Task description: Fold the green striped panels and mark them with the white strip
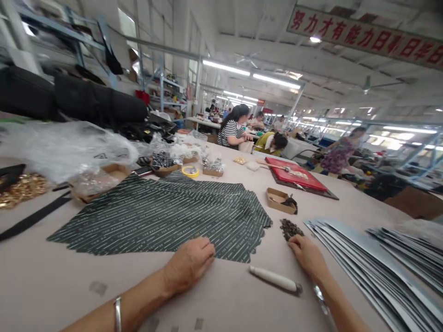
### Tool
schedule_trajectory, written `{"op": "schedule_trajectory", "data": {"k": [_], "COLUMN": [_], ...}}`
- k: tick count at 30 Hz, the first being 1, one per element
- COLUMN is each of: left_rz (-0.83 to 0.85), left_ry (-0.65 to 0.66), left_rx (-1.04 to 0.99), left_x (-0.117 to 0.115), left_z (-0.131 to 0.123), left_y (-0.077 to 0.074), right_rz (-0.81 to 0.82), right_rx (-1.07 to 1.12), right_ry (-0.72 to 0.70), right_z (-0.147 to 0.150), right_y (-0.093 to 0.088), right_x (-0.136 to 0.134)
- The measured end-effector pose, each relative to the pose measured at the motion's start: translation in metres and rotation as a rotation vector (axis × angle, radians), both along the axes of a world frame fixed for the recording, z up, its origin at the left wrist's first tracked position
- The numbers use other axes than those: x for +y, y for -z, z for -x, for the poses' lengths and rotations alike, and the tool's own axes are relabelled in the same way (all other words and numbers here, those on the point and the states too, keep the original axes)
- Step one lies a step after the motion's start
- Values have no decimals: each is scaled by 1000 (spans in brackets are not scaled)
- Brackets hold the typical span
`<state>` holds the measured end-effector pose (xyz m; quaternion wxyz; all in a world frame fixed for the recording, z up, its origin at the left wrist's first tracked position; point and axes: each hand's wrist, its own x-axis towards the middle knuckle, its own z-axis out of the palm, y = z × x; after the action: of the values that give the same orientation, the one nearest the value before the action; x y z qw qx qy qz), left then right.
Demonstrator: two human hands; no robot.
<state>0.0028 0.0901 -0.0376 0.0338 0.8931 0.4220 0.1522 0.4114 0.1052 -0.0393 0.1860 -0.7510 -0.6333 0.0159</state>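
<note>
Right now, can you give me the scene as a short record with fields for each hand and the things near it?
Left hand: fingers curled on the near edge of the dark green striped sheets
Right hand: fingertips at the small pile of dark metal pieces
Between hands: white-handled tool lying on the pinkish table
Right side: fanned stack of grey sheets

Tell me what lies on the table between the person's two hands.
In the head view, a white-handled tool lies on the table between the left hand and the right hand, nearer the right; a corner of the dark printed sheets ends just beyond it.
</note>
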Motion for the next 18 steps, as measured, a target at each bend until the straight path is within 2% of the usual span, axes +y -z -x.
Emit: {"op": "schedule_trajectory", "data": {"k": [2, 6, 8, 12, 18], "left_rz": [-4, -45, -42, -24, -9], "left_ry": [-60, -328, -404, -405, -334], "left_rx": [16, 37, 68, 116, 148], "left_x": [14, 68, 91, 112, 128], "left_z": [17, 71, 97, 123, 129], "left_y": [-7, -22, -27, -30, -38], "right_rz": [-30, -81, -91, -134, -173], "right_rx": [30, 70, 114, 294, 662], "right_ry": [12, 89, 123, 182, 246], "right_z": [-2, -8, -11, -17, -2], "right_y": [1, -1, -2, 0, -1], "right_x": [-1, -12, -22, -52, -107]}}
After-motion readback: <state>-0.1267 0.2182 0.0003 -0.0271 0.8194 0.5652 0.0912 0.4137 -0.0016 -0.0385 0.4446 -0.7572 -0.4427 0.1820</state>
